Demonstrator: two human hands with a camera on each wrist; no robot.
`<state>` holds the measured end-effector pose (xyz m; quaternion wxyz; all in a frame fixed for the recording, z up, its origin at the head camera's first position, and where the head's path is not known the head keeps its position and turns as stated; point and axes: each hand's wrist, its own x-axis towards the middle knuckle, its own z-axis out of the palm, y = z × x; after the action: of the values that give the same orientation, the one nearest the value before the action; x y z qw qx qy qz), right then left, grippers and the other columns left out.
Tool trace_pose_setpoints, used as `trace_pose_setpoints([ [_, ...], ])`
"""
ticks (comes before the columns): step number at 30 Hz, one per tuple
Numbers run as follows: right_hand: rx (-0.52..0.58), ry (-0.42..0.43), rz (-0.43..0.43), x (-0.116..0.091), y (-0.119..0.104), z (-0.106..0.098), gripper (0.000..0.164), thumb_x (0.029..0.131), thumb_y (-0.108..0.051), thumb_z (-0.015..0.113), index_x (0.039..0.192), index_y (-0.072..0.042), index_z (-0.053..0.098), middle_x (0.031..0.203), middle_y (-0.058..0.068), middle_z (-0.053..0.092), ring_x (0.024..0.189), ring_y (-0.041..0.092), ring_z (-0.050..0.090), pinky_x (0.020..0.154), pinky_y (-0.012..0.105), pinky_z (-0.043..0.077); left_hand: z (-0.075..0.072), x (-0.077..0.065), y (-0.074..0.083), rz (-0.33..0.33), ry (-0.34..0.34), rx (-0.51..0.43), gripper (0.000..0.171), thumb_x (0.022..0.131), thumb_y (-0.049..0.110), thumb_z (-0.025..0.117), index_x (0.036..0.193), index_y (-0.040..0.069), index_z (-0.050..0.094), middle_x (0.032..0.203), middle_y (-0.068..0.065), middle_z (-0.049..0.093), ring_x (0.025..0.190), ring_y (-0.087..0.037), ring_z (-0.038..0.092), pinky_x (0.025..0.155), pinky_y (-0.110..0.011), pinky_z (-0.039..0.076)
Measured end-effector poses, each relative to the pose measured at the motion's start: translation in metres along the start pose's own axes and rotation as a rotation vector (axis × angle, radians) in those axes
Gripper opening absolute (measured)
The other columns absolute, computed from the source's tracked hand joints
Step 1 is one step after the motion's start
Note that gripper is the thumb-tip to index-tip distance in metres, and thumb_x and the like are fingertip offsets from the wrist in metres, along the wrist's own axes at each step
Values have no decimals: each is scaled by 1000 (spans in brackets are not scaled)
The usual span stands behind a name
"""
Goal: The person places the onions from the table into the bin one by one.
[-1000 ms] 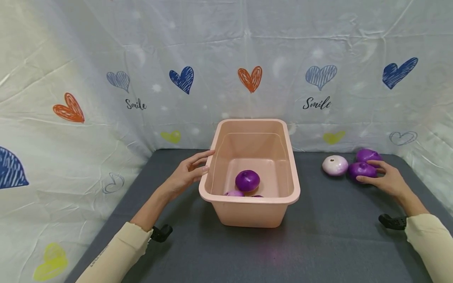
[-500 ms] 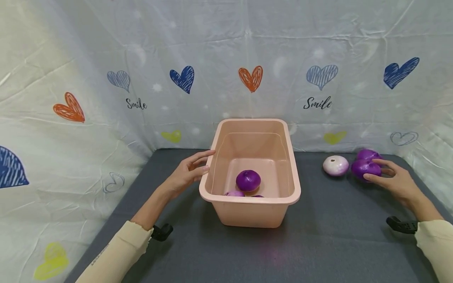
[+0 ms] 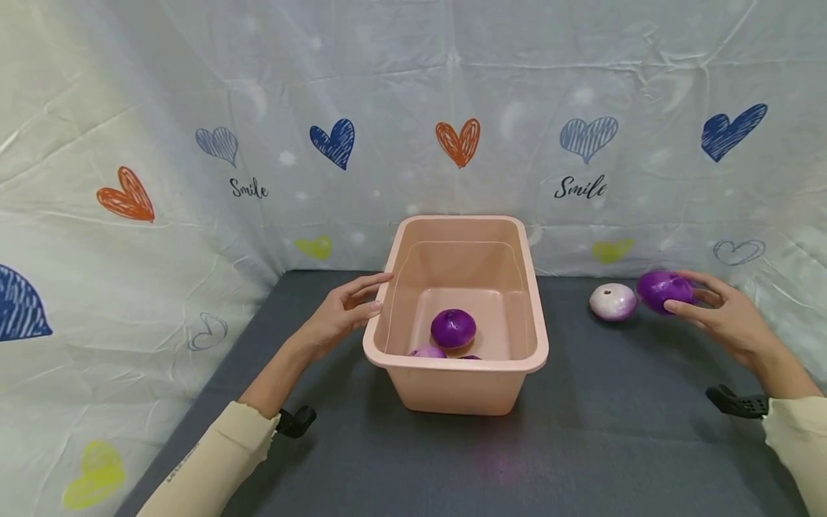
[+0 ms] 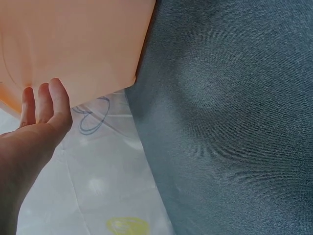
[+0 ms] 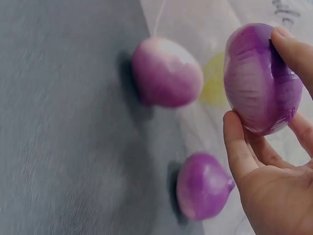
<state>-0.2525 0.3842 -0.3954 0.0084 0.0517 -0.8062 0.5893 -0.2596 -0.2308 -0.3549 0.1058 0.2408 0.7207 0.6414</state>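
Aloft, the right hand (image 3: pixel 726 316) grips a glossy, deep-purple onion (image 3: pixel 664 290) — pale streaks down its skin.

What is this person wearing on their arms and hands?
Both hands, left hand and right hand, are bare, with no gloves. Each arm has a long cream sleeve with a gathered cuff, and a small black device is strapped at each wrist.
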Motion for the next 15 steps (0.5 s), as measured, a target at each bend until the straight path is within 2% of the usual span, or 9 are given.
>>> trace_pose_setpoints([
  [3, 5, -17, -8, 3, -8, 7, 57, 102, -18, 66, 153, -27, 42, 141, 13, 34, 113, 13, 45, 83, 16, 51, 0, -1, 2, -3, 3, -1, 57, 102, 15, 63, 155, 10, 44, 155, -13, 41, 135, -35, 47, 100, -48, 48],
  [6, 39, -36, -12, 6, -17, 13, 59, 101, -16, 66, 155, -24, 41, 143, 13, 34, 118, 17, 43, 84, 14, 49, 0, -1, 3, -8, 4, -2, 57, 102, 15, 63, 156, 10, 44, 155, -14, 41, 135, -34, 47, 100, -48, 48],
  [15, 24, -104, -21, 18, -42, 33, 63, 101, -18, 67, 157, -20, 38, 150, 15, 32, 130, 28, 37, 88, 16, 48, 1, 0, 1, -1, 6, -6, 57, 103, 14, 63, 156, 11, 43, 154, -15, 42, 134, -35, 48, 100, -45, 49],
])
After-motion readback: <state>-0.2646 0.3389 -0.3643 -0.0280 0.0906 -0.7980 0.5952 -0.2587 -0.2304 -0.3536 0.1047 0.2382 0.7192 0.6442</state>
